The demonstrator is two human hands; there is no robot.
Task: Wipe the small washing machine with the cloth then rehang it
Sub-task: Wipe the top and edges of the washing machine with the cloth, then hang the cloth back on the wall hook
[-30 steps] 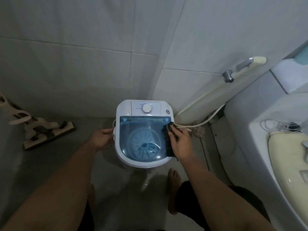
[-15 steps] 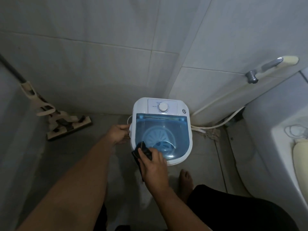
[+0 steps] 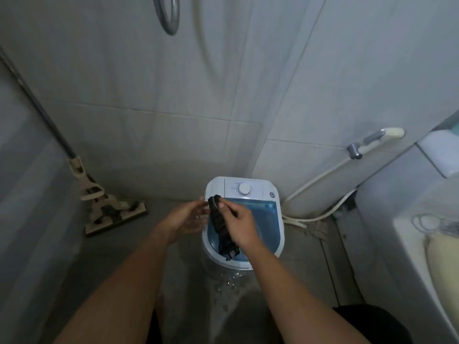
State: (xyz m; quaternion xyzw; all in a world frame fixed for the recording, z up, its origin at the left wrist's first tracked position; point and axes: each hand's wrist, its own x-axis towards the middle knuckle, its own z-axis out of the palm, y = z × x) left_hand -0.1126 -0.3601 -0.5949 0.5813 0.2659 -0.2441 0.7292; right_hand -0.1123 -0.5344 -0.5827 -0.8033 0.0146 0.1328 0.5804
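**Black cloth held up over the washer**

Black and bunched, the cloth point(image 3: 221, 228) hangs in a long strip above the washer point(image 3: 244, 217), lifted clear of the lid point(image 3: 267, 214). The right hand point(image 3: 239, 227) pinches its top end, thumb and fingers closed on the fabric near the washer's back left corner, and the rest of the strip drops down past the palm to a ragged tail over the front rim. The left hand point(image 3: 185, 219) is just beside it on the left, fingers spread and curled, fingertips reaching the top of the cloth; whether they actually grip it I cannot tell.

The washer is small and white, with a translucent blue lid and a round white dial point(image 3: 244, 189) on the panel at the back. It stands on the grey floor point(image 3: 104, 264) in the corner of the tiled walls. Wet patches shine on the floor in front of it.

A mop point(image 3: 109, 212) leans against the left wall, its flat head on the floor well to the left of the washer. A white hose point(image 3: 320, 214) curls along the floor to the right of the washer and runs up to a sprayer point(image 3: 375, 140) fixed on the right wall. A grey loop of hose point(image 3: 169, 18) hangs at the top of the back wall. At the far right is a white fixture point(image 3: 409, 244).
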